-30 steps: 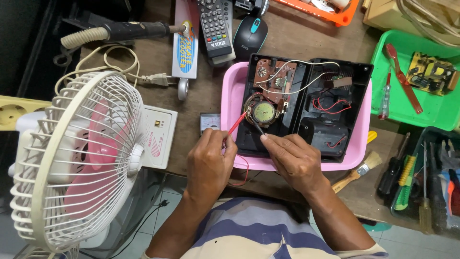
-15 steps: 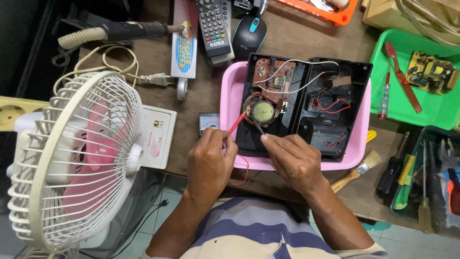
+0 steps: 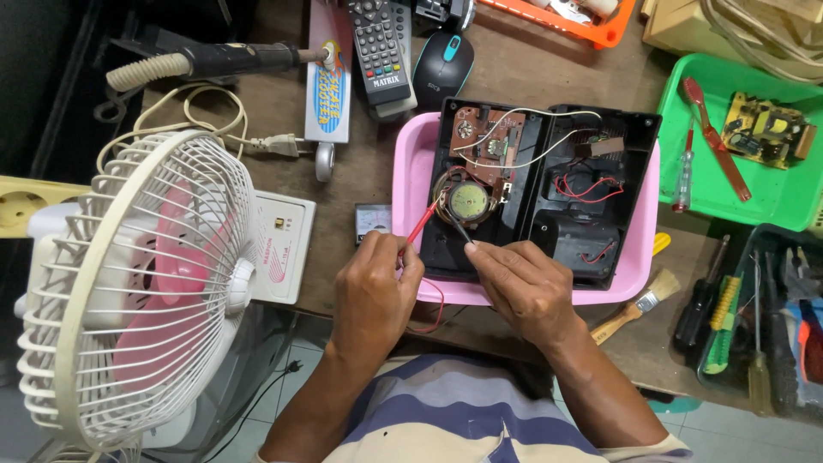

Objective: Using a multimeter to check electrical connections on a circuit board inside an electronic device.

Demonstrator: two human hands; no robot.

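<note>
An opened black radio casing (image 3: 591, 171) lies in a pink tray (image 3: 410, 171), showing a round speaker (image 3: 469, 202), a brown circuit board (image 3: 482, 141) and red and white wires. My left hand (image 3: 373, 291) pinches a red test probe (image 3: 422, 223) whose tip reaches the speaker's left edge. My right hand (image 3: 523, 287) holds a black test probe (image 3: 459, 230) with its tip at the speaker's lower edge. A thin red lead (image 3: 433, 310) loops down from the left hand over the table edge.
A white desk fan (image 3: 129, 283) stands at the left, by a small meter (image 3: 372, 219). Behind the tray lie a remote (image 3: 377, 43), a mouse (image 3: 444, 67) and a hot-air tool (image 3: 223, 62). At the right are a green tray (image 3: 771, 201), a brush (image 3: 639, 304) and several screwdrivers (image 3: 729, 313).
Both hands stay on the probes at the speaker; only very slight shifts of the hands and the camera are visible.
</note>
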